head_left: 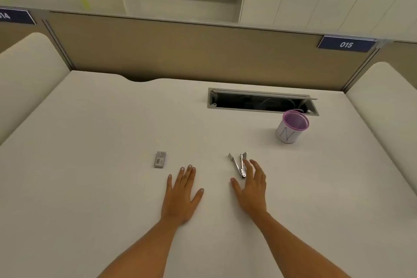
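Poised with spread, empty fingers (256,170) of the right hand (251,189) at the stapler (242,170) lying hinged open on the counter (90,142) (likely for loading), with the left hand (182,194) flat, fingers straight, near the staple box (160,159).

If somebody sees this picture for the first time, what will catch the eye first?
Two bare hands lie open on the white desk: the left hand flat, the right hand with fingertips at an opened metal stapler. A small grey box lies to their left, and a purple mesh cup stands far right.
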{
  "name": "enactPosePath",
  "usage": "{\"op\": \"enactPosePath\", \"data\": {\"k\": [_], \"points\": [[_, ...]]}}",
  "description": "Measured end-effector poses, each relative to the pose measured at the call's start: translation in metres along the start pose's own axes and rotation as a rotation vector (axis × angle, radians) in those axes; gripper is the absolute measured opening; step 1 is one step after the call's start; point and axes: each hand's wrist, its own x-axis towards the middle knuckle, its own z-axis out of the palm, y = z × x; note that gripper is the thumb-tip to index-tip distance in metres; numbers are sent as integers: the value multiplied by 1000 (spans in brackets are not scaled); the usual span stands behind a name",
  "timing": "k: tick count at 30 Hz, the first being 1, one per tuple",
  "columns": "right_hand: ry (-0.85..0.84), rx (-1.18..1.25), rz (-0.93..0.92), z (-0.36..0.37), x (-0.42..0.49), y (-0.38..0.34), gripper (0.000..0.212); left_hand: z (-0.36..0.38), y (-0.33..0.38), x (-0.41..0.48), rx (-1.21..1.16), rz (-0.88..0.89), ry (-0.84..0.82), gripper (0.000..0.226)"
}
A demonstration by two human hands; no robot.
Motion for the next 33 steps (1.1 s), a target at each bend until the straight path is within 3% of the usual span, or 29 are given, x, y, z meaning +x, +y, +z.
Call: {"op": "enactPosePath", "data": {"k": [7, 19, 25, 29, 33], "points": [[-61, 219, 254, -10, 27, 2, 64, -2, 0, 0, 31, -4, -11, 69], [-138, -7, 179, -14, 23, -3, 28, -1, -1, -1, 29, -12, -20, 68], [-120, 258, 311, -24, 16, -7, 34, -1, -3, 2, 31, -11, -58, 70], [-31, 452, 471, -29, 10, -18, 28, -15, 1, 14, -112, -37, -192, 69], [-65, 674, 615, -37, 4, -34, 24, -47, 27, 24, -626, -157, -250, 51]]}}
